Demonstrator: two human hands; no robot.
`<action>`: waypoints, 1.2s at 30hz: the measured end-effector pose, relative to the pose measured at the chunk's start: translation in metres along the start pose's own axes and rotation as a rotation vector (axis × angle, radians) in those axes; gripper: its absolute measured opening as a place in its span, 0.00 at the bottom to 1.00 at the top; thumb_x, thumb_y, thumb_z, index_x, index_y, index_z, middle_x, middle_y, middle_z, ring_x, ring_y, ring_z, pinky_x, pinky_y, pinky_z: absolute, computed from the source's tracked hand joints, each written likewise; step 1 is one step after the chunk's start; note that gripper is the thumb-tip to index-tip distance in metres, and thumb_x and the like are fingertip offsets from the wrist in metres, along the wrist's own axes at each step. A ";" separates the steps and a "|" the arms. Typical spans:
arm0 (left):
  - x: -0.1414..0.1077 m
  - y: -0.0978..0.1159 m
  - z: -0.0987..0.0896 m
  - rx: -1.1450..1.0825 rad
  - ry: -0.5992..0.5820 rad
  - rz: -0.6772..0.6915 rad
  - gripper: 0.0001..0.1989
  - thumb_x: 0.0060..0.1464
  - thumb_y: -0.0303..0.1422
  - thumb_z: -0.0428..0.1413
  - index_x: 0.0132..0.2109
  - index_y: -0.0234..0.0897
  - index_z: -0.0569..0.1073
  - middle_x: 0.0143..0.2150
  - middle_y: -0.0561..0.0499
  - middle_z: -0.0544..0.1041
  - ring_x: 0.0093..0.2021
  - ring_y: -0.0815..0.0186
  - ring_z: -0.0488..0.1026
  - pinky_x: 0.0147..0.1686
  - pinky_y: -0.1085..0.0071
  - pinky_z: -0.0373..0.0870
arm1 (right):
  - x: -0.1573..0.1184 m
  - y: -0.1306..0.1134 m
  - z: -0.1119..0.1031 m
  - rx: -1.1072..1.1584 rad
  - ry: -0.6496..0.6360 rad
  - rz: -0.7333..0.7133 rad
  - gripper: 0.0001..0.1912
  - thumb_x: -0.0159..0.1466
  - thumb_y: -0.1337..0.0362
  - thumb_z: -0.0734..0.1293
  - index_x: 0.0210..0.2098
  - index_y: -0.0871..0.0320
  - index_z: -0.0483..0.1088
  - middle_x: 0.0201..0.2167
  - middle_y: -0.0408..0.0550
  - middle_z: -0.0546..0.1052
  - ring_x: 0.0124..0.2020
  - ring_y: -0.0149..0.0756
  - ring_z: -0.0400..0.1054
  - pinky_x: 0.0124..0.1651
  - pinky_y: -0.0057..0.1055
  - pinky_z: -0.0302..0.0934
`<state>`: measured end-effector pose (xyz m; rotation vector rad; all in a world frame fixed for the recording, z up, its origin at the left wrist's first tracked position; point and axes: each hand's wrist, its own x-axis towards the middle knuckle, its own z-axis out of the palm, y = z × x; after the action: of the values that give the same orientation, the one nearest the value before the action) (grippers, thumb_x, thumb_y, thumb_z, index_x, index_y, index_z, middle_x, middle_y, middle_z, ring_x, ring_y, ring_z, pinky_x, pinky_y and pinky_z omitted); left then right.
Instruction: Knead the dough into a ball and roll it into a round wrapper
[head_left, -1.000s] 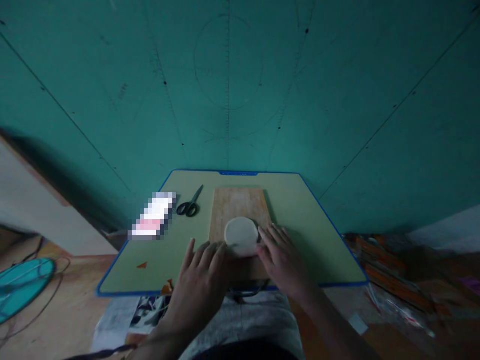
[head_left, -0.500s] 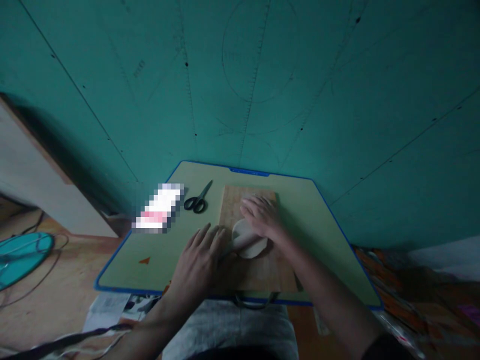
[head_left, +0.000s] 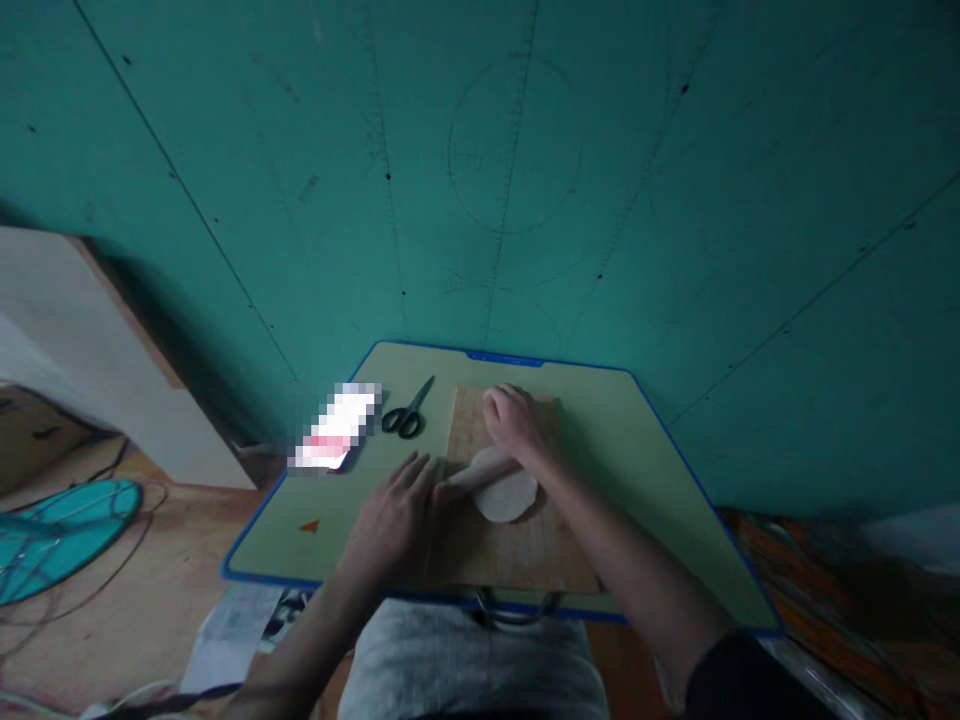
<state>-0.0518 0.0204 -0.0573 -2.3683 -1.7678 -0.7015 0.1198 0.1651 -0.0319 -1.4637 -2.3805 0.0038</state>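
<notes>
A pale round flat sheet (head_left: 508, 495) lies on a wooden board (head_left: 517, 560). Across its upper part runs a light rolling pin (head_left: 469, 477), slanting up to the right. My left hand (head_left: 397, 510) rests at the pin's lower left end, its fingers stretched out and spread on the board's left edge. Curled over the upper right end is my right hand (head_left: 514, 420), its fingers closed around the pin, which hides that end.
Black scissors (head_left: 407, 415) and a lit phone (head_left: 337, 430) lie on the left of the blue-edged table (head_left: 660, 480). A small orange triangle (head_left: 309, 525) is near its front left. A green wall (head_left: 510, 290) stands behind.
The view has shifted, so the table appears slightly lower and to the right. My right hand has closed more tightly, and more of the pin and the round sheet shows.
</notes>
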 end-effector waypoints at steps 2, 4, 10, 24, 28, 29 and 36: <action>-0.013 0.018 -0.003 -0.020 -0.004 0.067 0.18 0.67 0.34 0.46 0.59 0.36 0.69 0.54 0.41 0.78 0.56 0.54 0.75 0.50 0.59 0.78 | -0.026 0.008 -0.003 0.021 0.027 -0.001 0.17 0.72 0.66 0.53 0.39 0.56 0.74 0.42 0.51 0.79 0.46 0.40 0.70 0.50 0.34 0.56; -0.024 0.037 -0.006 -0.038 -0.003 0.114 0.20 0.65 0.32 0.48 0.62 0.37 0.66 0.55 0.41 0.78 0.55 0.55 0.75 0.49 0.59 0.78 | -0.055 0.017 -0.006 0.039 0.048 -0.028 0.17 0.72 0.65 0.54 0.42 0.56 0.74 0.44 0.51 0.79 0.48 0.41 0.69 0.53 0.36 0.56; -0.035 0.063 -0.003 0.059 0.038 0.152 0.28 0.58 0.27 0.51 0.66 0.32 0.62 0.62 0.37 0.72 0.60 0.50 0.71 0.57 0.52 0.72 | -0.101 0.031 -0.017 0.027 0.021 -0.218 0.19 0.69 0.61 0.57 0.52 0.60 0.72 0.53 0.56 0.76 0.56 0.47 0.64 0.61 0.43 0.53; 0.013 -0.005 0.007 0.132 -0.073 -0.054 0.21 0.68 0.41 0.44 0.53 0.32 0.74 0.54 0.36 0.78 0.57 0.51 0.74 0.53 0.56 0.74 | 0.020 -0.002 0.002 0.061 -0.154 -0.174 0.16 0.72 0.64 0.56 0.47 0.57 0.74 0.48 0.51 0.77 0.52 0.37 0.66 0.57 0.35 0.55; 0.021 -0.015 0.007 0.100 -0.131 -0.080 0.22 0.69 0.42 0.43 0.53 0.32 0.74 0.55 0.37 0.77 0.59 0.54 0.72 0.57 0.58 0.71 | 0.022 -0.004 0.004 0.029 -0.150 -0.109 0.17 0.72 0.65 0.55 0.45 0.59 0.74 0.46 0.53 0.77 0.51 0.40 0.67 0.55 0.36 0.57; 0.022 -0.014 0.006 0.106 -0.139 -0.090 0.22 0.69 0.42 0.43 0.54 0.32 0.74 0.55 0.37 0.77 0.59 0.54 0.72 0.57 0.58 0.71 | 0.017 -0.002 0.004 0.021 -0.147 -0.093 0.16 0.71 0.65 0.55 0.45 0.59 0.74 0.47 0.54 0.77 0.51 0.41 0.68 0.55 0.37 0.58; 0.009 0.025 -0.003 0.217 -0.118 -0.191 0.29 0.66 0.47 0.47 0.61 0.24 0.68 0.53 0.32 0.78 0.51 0.50 0.77 0.47 0.59 0.76 | -0.058 0.013 -0.002 -0.057 -0.021 -0.105 0.18 0.68 0.63 0.59 0.53 0.58 0.73 0.57 0.55 0.74 0.61 0.47 0.62 0.65 0.45 0.51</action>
<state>-0.0277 0.0191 -0.0462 -2.1597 -2.0238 -0.3719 0.1553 0.1208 -0.0493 -1.3683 -2.4906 -0.0746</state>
